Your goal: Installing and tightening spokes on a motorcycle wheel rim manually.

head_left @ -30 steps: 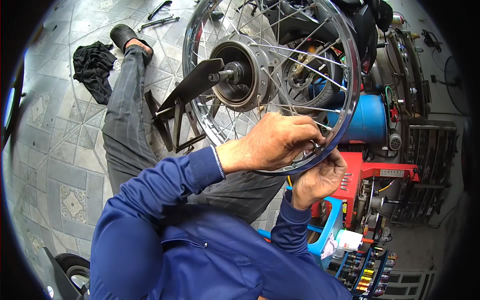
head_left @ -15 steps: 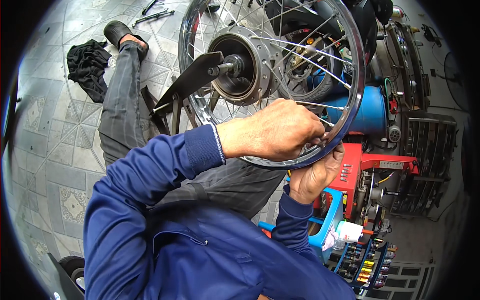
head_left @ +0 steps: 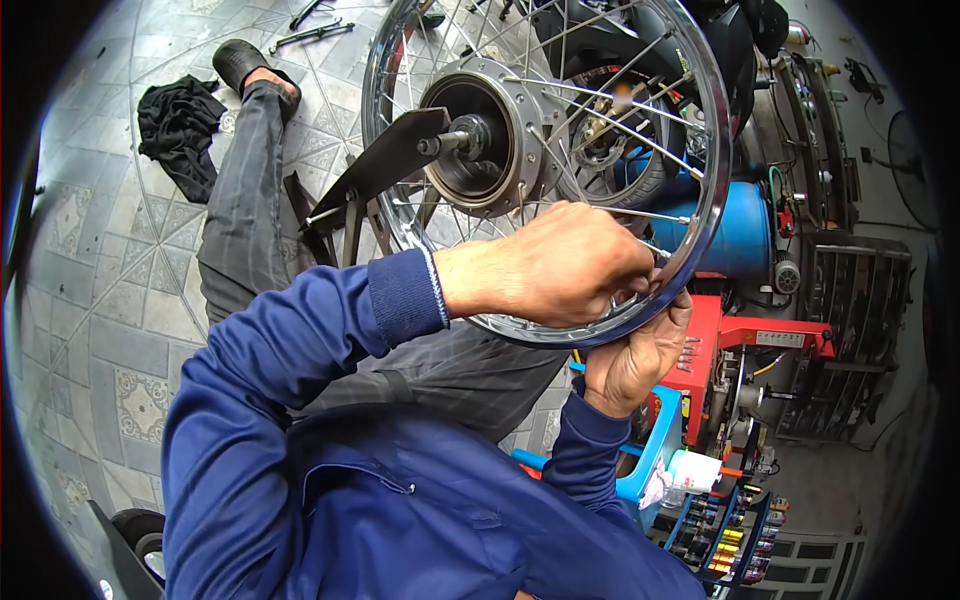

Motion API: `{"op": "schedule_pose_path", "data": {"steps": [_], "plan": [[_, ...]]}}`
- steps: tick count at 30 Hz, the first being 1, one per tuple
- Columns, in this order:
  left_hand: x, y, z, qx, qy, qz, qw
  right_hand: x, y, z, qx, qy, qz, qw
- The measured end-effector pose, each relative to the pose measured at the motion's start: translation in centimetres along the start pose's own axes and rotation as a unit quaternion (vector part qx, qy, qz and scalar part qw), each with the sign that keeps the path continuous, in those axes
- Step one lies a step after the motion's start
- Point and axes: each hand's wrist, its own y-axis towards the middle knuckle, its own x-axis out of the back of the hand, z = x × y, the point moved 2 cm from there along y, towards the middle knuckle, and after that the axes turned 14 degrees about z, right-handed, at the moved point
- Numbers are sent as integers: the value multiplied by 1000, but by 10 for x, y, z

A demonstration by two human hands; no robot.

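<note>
A spoked wheel rim (head_left: 716, 190) of shiny metal stands before me, its grey hub (head_left: 520, 140) on a stand with a black arm (head_left: 385, 165). My left hand (head_left: 565, 262) reaches across the lower spokes, fingers curled in a pinch at the rim's inner side. Whatever lies between those fingertips is hidden behind the knuckles. Beneath the rim's outer edge, my right hand (head_left: 640, 352) has its palm turned up and its fingers bent against the rim; some fingertips are covered by it. Several spokes (head_left: 640, 135) run from hub to rim.
Behind the wheel stand a motorcycle wheel (head_left: 640, 185) and a blue tank (head_left: 740, 230). To the right are a red machine (head_left: 700, 345), a blue plastic stool (head_left: 655, 450) and a rack of bottles (head_left: 725, 535). A black cloth (head_left: 180, 135) lies on the tiled floor.
My left hand has turned slightly at the rim, its fingers still curled. The wheel and right hand appear a little lower in the picture, as the whole view has shifted slightly.
</note>
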Motion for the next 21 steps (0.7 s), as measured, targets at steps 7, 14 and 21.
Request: {"op": "schedule_pose_path", "data": {"steps": [7,14,21], "plan": [[-14,-2,15,-89,-44,-94,991,-2,-2,-1,-9,-4,-14,1000],[-13,-4,1,32,103,-17,994,-6,-5,-2,-14,9,-9,1000],[-17,-10,16,-118,-35,-123,985,-4,-6,-2,-3,10,-16,1000]]}}
